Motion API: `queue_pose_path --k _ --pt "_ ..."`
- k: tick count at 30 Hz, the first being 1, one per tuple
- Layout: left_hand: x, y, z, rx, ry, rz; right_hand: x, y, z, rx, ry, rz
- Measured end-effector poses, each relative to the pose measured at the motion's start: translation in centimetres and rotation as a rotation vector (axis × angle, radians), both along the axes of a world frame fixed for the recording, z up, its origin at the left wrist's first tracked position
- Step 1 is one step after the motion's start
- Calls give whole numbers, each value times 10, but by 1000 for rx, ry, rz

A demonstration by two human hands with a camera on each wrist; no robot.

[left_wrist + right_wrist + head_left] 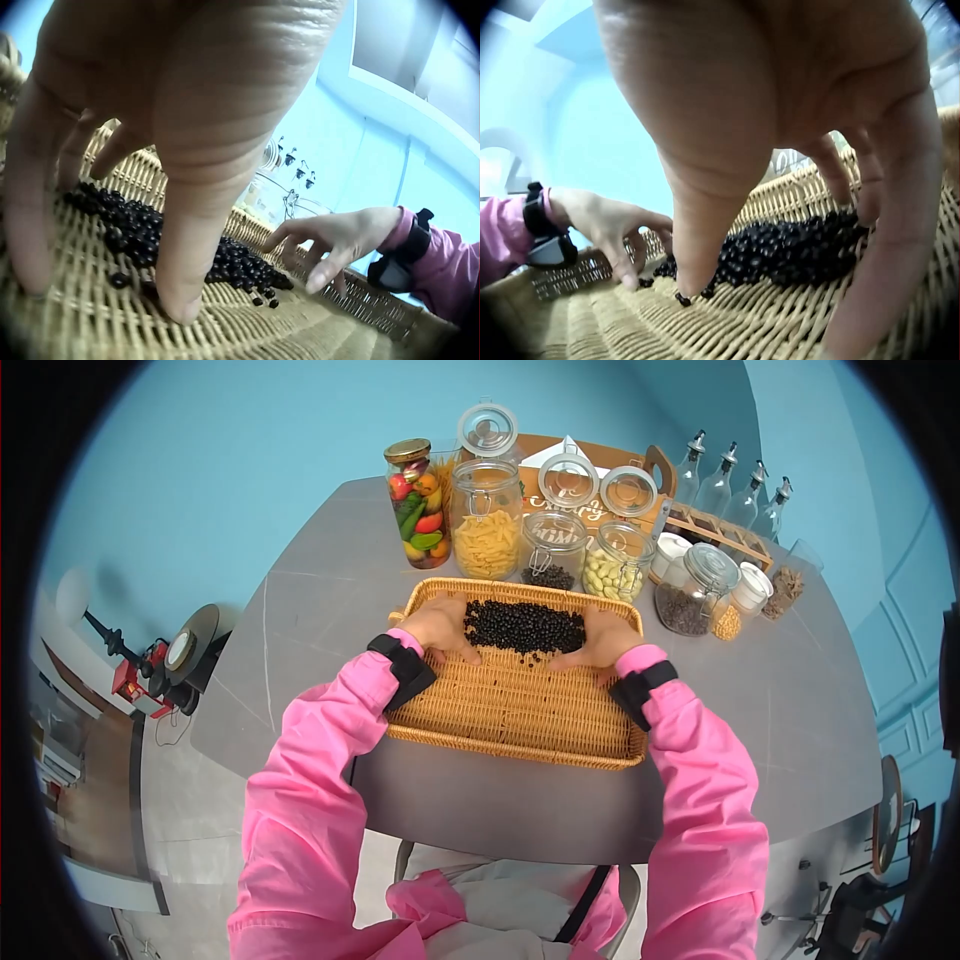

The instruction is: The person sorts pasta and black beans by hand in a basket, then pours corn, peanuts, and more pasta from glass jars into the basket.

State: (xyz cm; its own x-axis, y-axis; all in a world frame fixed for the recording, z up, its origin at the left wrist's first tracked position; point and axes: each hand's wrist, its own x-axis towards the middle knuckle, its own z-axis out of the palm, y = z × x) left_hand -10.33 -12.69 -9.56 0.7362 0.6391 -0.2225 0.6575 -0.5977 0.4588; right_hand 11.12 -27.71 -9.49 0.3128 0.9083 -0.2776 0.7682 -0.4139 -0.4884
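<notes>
A shallow rectangular wicker basket [500, 710] sits on the grey table. Against its far wall lies a heap of shiny black beans [525, 628], with a few strays on the near side. My left hand [438, 626] is at the heap's left end, thumb and fingers spread and pointing down to the woven bottom. At the right end my right hand [603, 638] does the same, its thumb [697, 262] beside some loose beans. Neither hand grips anything. In the left wrist view, beans [135, 229] show between and behind the spread fingers.
Behind the basket stand a jar of mixed vegetables [420, 510], a pasta jar [487, 540] and open-lidded jars [612, 572]. More jars [690, 595] stand to the right, near a wooden rack of glass bottles [715, 495]. The grey table's [300, 650] near edge curves before the person's lap.
</notes>
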Motion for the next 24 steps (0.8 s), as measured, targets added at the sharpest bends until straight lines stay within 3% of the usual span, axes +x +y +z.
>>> queue_pose_path --k 3,7,13,15,21,22,24 --pt "19 -2 1 -81 32 11 -13 16 -11 -23 -139 -6" --pt "38 3 -16 -103 -75 53 -26 36 -16 -36 -2 -103" --pt "55 2 -20 -105 -137 68 -23 51 -27 138 148 -146" --pt "61 3 -23 9 -130 33 -19 53 -28 148 216 -115" --pt "65 12 -28 85 -253 -55 -24 51 -45 417 177 -165" --pt "64 12 -28 75 -250 -52 -22 52 -51 406 180 -164" --pt "61 11 -29 -185 -354 2 -17 53 -60 527 276 -131"
